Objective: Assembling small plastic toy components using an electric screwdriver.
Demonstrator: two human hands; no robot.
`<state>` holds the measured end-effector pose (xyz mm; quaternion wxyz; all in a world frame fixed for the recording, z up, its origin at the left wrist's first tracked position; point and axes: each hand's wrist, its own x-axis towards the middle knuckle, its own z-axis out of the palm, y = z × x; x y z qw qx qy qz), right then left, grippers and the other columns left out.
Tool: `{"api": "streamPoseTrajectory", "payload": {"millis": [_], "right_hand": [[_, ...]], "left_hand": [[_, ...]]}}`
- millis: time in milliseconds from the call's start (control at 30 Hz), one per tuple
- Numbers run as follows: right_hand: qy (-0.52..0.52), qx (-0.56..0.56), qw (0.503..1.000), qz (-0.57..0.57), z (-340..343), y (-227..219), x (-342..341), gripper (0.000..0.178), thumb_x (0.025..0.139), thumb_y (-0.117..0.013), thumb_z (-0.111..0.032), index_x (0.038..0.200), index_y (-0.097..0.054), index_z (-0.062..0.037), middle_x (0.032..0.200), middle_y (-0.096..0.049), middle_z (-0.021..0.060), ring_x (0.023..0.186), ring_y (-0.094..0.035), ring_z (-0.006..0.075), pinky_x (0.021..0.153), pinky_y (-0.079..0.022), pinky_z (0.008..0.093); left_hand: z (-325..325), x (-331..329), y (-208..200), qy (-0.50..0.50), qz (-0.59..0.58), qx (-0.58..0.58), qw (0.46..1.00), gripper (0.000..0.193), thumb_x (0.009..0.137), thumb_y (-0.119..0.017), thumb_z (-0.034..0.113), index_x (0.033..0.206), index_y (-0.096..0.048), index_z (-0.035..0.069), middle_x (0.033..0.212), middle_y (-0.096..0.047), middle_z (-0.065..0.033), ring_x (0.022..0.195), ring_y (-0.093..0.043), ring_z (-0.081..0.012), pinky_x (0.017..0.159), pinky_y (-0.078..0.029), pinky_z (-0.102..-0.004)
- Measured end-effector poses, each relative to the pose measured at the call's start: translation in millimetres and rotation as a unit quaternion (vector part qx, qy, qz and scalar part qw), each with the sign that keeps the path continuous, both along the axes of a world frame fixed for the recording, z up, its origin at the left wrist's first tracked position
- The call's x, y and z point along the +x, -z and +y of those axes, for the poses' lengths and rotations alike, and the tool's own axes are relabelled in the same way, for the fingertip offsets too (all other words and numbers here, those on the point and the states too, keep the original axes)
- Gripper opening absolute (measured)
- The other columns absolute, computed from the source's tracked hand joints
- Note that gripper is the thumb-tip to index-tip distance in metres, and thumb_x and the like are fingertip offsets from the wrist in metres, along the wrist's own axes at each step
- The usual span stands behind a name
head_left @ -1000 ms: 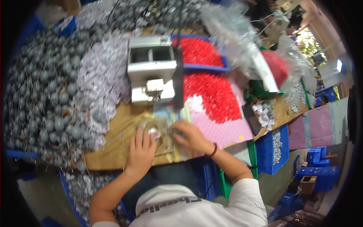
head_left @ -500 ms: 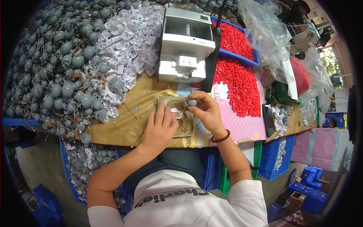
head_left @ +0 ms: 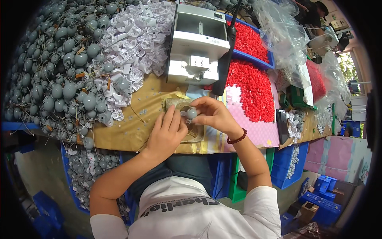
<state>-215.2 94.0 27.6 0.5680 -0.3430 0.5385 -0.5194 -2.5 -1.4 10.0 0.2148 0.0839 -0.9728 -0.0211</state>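
Observation:
My right hand (head_left: 213, 114) pinches a grey ball-shaped plastic part (head_left: 191, 114) between thumb and fingers, above a shallow fixture (head_left: 195, 136) taped to the table. My left hand (head_left: 167, 129) rests over the fixture's left side with its fingers bent and held together. At its fingertips, touching or almost touching the grey ball, is a small whitish part (head_left: 183, 113). Whatever the left fingers grip is mostly hidden by the hand itself.
Heaps of grey ball parts with wires (head_left: 51, 79) and white plastic parts (head_left: 139, 40) lie to the left. A grey-white machine (head_left: 197, 44) stands ahead. Red caps (head_left: 250, 91) cover the right side, beside a blue tray (head_left: 254, 60). Another person (head_left: 308, 14) is at far right.
My right hand has brought the grey ball left and slightly nearer, beside my left fingertips. The left hand stays nearly in place over the fixture.

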Motion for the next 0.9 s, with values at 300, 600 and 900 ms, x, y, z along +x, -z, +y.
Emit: {"api": "streamPoseTrajectory", "payload": {"millis": [300, 600, 900], "right_hand": [[-0.027, -0.022, 0.926, 0.377, -15, -10, 9, 0.036, 0.081, -0.082, -0.004, 0.113, -0.065, -0.0008, 0.088, -0.062, 0.0059, 0.069, -0.059, 0.0119, 0.064, -0.051, 0.0296], [0.007, 0.013, 0.930, 0.368, -15, -13, 11, 0.045, 0.081, -0.080, -0.012, 0.122, -0.062, -0.0045, 0.100, -0.064, 0.0119, 0.082, -0.065, 0.0272, 0.071, -0.052, 0.0392], [0.313, -0.067, 0.911, 0.259, -49, 18, -83, 0.064, 0.094, -0.071, -0.008, 0.149, -0.039, 0.0022, 0.117, -0.065, 0.0136, 0.104, -0.064, 0.0186, 0.090, -0.052, 0.0292]], "left_hand": [[-3, -4, -7, -0.010, 0.021, 0.109, 0.994, 0.026, 0.079, -0.070, 0.005, 0.105, -0.067, 0.002, 0.118, -0.063, -0.0184, 0.123, -0.058, -0.0389, 0.098, -0.050, -0.0490], [-10, -27, -22, -0.075, 0.012, 0.235, 0.969, 0.039, 0.076, -0.077, 0.010, 0.112, -0.063, 0.007, 0.106, -0.062, -0.0113, 0.107, -0.060, -0.0333, 0.089, -0.050, -0.0439], [-6, -29, -12, -0.070, 0.021, 0.235, 0.969, 0.039, 0.076, -0.076, 0.009, 0.112, -0.063, 0.005, 0.100, -0.061, -0.0106, 0.098, -0.060, -0.0317, 0.083, -0.051, -0.0423]]}}
